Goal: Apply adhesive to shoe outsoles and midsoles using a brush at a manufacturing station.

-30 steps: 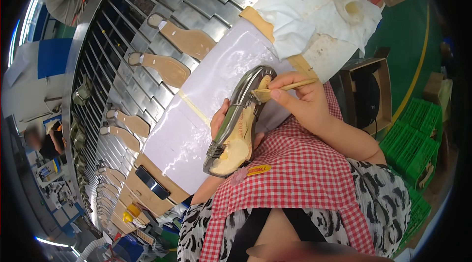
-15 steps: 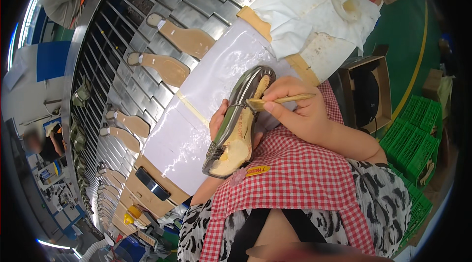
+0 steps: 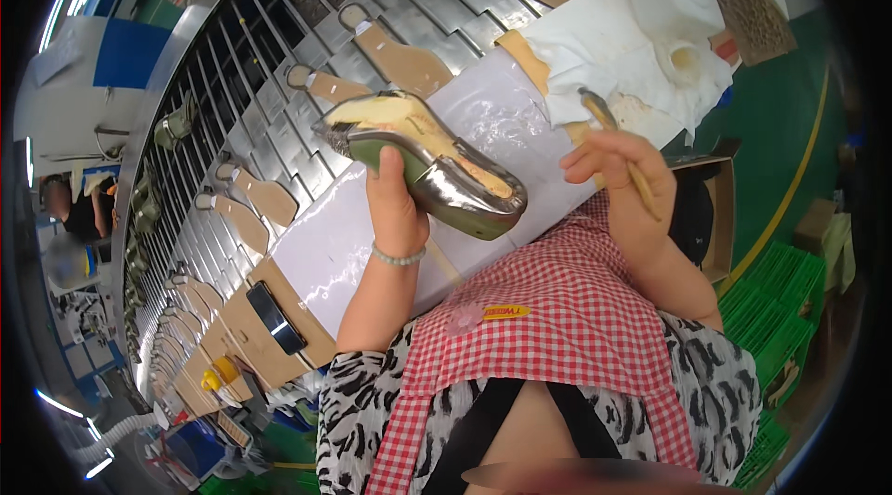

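Observation:
My left hand (image 3: 398, 209) grips a shoe upper on its last (image 3: 474, 201), tilted with its sole side up. The upper is olive green and shiny dark metallic, and its underside shows a pale yellowish insole. The thumb presses on the side, while the other fingers are mostly hidden behind it. To the right, my right hand (image 3: 636, 181) is closed around a thin wooden-handled brush (image 3: 599, 111). The brush's dark end points up and away, over the white cloth, apart from the shoe.
A white plastic-covered board (image 3: 325, 277) lies in front of me beside a slatted metal conveyor (image 3: 316, 161) bearing several brown soles (image 3: 409, 58). A white plastic container (image 3: 676, 7) lies on a stained white cloth (image 3: 581, 40). A phone (image 3: 276, 317) rests on cardboard; green crates (image 3: 776, 300) stand right.
The brush has left the shoe's underside and moved right with my right hand. My left hand has lifted the shoe away to the left and turned it, toe now toward the lower right.

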A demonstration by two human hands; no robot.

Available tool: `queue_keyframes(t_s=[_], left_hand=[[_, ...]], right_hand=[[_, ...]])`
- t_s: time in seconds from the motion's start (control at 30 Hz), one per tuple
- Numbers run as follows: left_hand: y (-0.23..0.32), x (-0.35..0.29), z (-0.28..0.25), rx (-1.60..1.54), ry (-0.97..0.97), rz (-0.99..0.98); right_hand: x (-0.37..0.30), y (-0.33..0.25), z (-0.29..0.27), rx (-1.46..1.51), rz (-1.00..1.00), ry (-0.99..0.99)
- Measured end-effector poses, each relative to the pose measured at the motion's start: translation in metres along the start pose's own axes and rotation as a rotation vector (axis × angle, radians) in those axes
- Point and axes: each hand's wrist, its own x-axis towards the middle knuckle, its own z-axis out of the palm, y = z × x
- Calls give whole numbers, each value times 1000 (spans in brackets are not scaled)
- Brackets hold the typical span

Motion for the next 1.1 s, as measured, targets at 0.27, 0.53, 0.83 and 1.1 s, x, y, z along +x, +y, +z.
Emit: queue_keyframes(t_s=[0.27,0.53,0.83,1.1], left_hand=[[-2,-13,20,131,-134,54],[-1,-21,22,221,-199,112],[1,-26,17,283,-261,128],[36,3,7,-63,-278,-48]], right_hand=[[-15,23,-9,-323,-159,-206],[-13,17,9,-390,-193,-139],[-7,6,11,-650,-277,-325],[0,-14,-2,-467,-253,27]])
